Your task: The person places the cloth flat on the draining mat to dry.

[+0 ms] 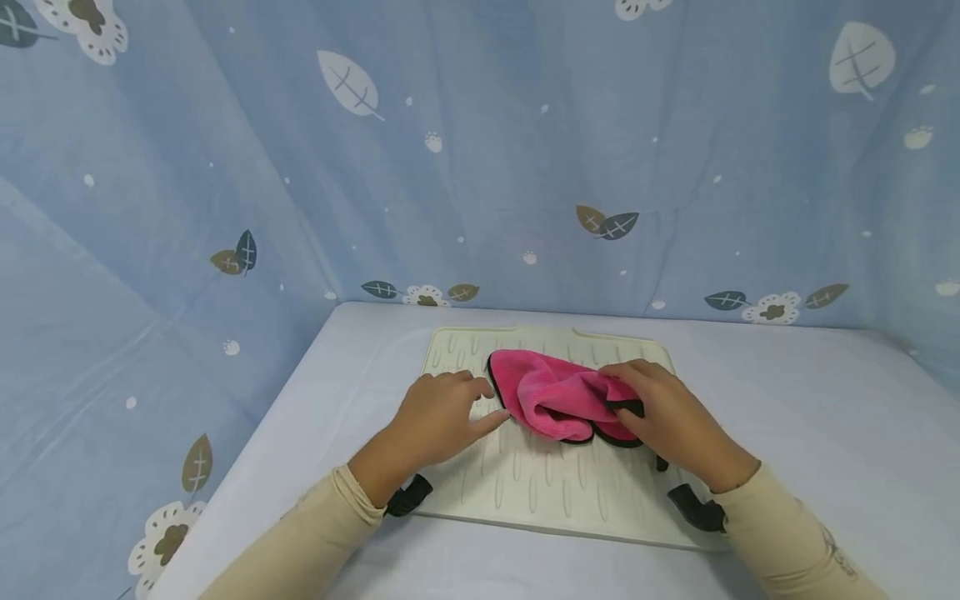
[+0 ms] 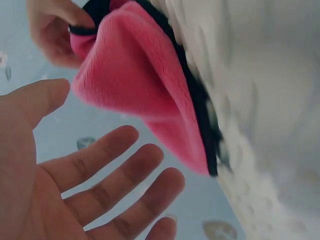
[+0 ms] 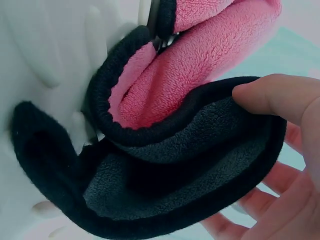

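Note:
A crumpled cleaning cloth point(image 1: 551, 387), plush pink on one face and dark grey on the other with black edging, lies over a cream ribbed mat point(image 1: 517, 492). My right hand point(image 1: 667, 412) pinches the cloth's right end between thumb and fingers; the right wrist view shows the thumb on the black edging, with the grey face point(image 3: 185, 130) folded up. Just left of the cloth, my left hand point(image 1: 442, 417) is held with fingers spread and nothing in its grasp. Small shiny bits glint under the cloth's edge in the wrist views, mostly hidden by it.
The mat lies on a white-covered table point(image 1: 810, 417). Behind and to the left hangs a blue curtain point(image 1: 487, 167) with leaf and flower prints. Black curved pieces show beside both wrists, over the mat's near corners.

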